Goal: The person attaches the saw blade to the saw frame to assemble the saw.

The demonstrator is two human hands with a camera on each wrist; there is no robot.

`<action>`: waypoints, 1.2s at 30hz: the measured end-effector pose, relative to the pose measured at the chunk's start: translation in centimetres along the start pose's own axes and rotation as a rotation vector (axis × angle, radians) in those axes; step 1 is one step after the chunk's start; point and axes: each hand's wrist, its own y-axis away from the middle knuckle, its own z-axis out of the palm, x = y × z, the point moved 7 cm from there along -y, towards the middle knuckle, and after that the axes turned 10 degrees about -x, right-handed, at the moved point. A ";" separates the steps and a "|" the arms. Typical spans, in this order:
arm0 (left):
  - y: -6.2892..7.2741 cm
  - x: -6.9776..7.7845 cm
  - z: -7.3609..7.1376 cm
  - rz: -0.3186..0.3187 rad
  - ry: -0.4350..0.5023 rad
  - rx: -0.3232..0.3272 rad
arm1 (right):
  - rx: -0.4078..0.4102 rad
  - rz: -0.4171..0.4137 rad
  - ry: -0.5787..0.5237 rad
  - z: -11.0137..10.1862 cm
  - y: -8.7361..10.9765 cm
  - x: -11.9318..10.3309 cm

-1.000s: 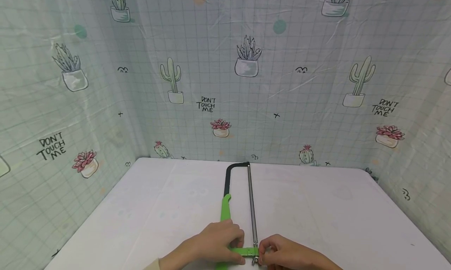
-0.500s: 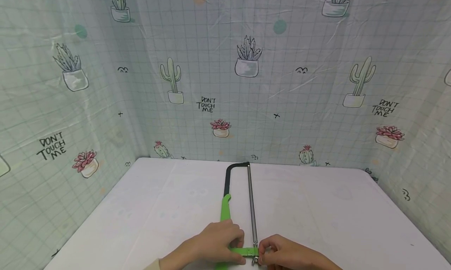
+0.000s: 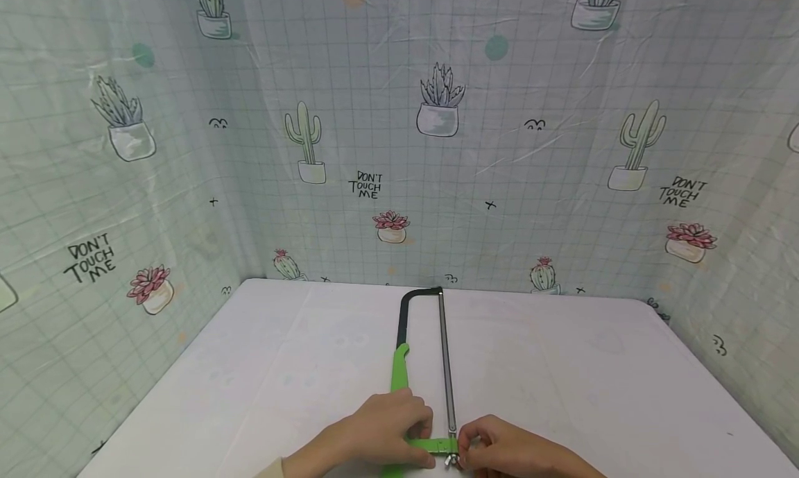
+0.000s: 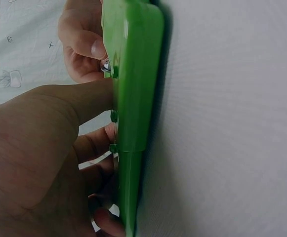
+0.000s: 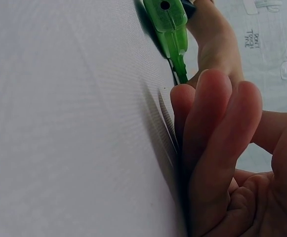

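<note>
A pale curtain (image 3: 337, 228) printed with squares, potted cacti and "DON'T TOUCH ME" hangs behind and along both sides of a white table (image 3: 574, 374). From where I stand, a hacksaw (image 3: 399, 374) lies flat near the table's middle, its black end pointing at the curtain, its green end under the person's hands. The grey blade (image 3: 446, 360) runs along its right side.

The left hand (image 3: 388, 428) is closed around the green part, thumb along one side and fingers round the other. The right hand (image 3: 508, 447) has its fingers bent in beside a small metal wing nut (image 3: 451, 460), at the end of the green crosspiece (image 3: 431, 445); I can't tell whether they pinch it.

Compared with half a second ago, the wing nut has turned: its wings now show spread wider. The hacksaw and both hands sit where they did.
</note>
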 end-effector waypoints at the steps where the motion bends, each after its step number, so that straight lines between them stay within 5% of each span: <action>1: 0.0 0.0 0.0 -0.001 -0.001 -0.001 | 0.001 0.001 0.002 0.0 0.0 0.0; 36: -0.1 0.0 0.0 -0.001 0.023 -0.011 | -0.024 0.010 -0.013 0.1 0.2 -0.3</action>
